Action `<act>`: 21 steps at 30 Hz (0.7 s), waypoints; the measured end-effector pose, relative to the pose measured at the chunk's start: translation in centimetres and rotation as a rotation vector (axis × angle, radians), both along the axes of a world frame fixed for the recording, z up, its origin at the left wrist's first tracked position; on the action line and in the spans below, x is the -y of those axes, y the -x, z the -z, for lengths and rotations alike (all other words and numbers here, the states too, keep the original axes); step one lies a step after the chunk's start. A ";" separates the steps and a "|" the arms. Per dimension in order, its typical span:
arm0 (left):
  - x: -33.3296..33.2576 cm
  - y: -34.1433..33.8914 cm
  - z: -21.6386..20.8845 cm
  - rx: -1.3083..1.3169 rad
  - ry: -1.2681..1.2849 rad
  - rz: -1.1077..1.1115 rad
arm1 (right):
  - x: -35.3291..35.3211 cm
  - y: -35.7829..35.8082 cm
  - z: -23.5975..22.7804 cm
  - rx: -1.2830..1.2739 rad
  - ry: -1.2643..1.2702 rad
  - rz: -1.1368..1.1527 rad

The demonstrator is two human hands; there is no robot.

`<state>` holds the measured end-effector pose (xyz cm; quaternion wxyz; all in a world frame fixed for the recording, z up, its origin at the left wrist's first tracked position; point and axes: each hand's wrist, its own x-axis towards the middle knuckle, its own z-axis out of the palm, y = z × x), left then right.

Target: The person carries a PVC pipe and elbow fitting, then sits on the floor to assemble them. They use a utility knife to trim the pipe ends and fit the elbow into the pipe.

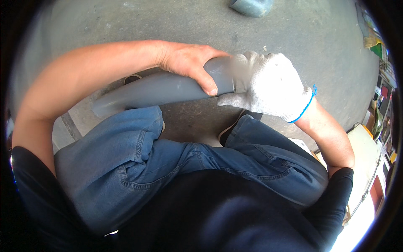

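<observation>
A thick grey plastic pipe (163, 89) lies across in front of my knees, its far left end resting close to my left knee. My bare left hand (191, 63) is wrapped over the pipe near its right end, with the thumb pressed along the near side. On my right hand (273, 86) is a white knitted glove with a blue cuff edge. Its fingers curl over the right end of the pipe, and its thumb lies below. That end is hidden by the glove, so I cannot see whether anything else is in that hand.
A bluish-grey rounded object (253, 6) sits on the concrete floor (134, 21) at the top edge. Along the right rim are a pale panel (357, 155) and a clutter of small coloured things. My denim-covered knees (138, 126) are just below the pipe.
</observation>
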<state>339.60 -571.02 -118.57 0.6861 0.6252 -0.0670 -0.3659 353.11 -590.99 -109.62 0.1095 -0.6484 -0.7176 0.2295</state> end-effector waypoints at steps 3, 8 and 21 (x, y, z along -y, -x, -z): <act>0.0 -0.2 -0.1 -0.018 0.026 -0.004 | -0.1 -0.2 -0.2 0.009 -0.032 -0.004; 0.0 -0.1 -0.3 -0.017 0.019 -0.002 | -0.3 -0.1 -0.8 0.020 -0.012 0.007; 0.4 0.4 -0.4 0.024 -0.015 0.012 | -0.3 0.1 -1.1 0.003 0.092 0.014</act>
